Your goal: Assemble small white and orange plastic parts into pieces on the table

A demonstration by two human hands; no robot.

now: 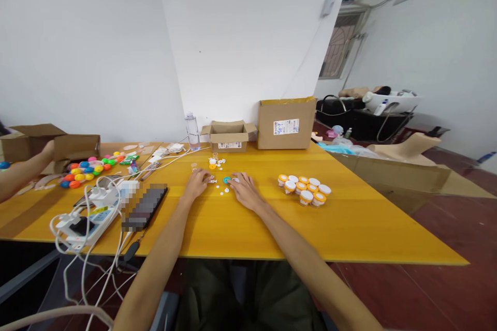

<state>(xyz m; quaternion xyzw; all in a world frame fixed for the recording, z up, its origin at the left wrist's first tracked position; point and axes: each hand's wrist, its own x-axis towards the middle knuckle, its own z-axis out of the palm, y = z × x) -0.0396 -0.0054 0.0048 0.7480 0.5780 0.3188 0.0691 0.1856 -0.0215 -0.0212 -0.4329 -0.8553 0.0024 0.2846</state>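
My left hand (pixel 197 184) is low over the table, fingers bent together beside small white pieces (pixel 212 180); what its fingertips hold, if anything, is too small to make out. Thumb and fingers of my right hand (pixel 246 192) close around a white round lid (pixel 235 180), partly hidden by the fingers. Just left of it lies a teal round piece (pixel 227 180). Several small white discs (pixel 227 190) are scattered between my hands. Behind them are more small white pieces and an orange ring (pixel 212 166). To the right stands a cluster of small clear jars with white-and-orange lids (pixel 306 195).
A small open carton (pixel 228 137), a large cardboard box (pixel 286 124) and a clear bottle (pixel 192 132) stand at the back. Left are a phone (pixel 144 208), a power strip (pixel 91 225) with tangled cables, coloured balls (pixel 83 170) and another person's arm (pixel 27 170) at a carton.
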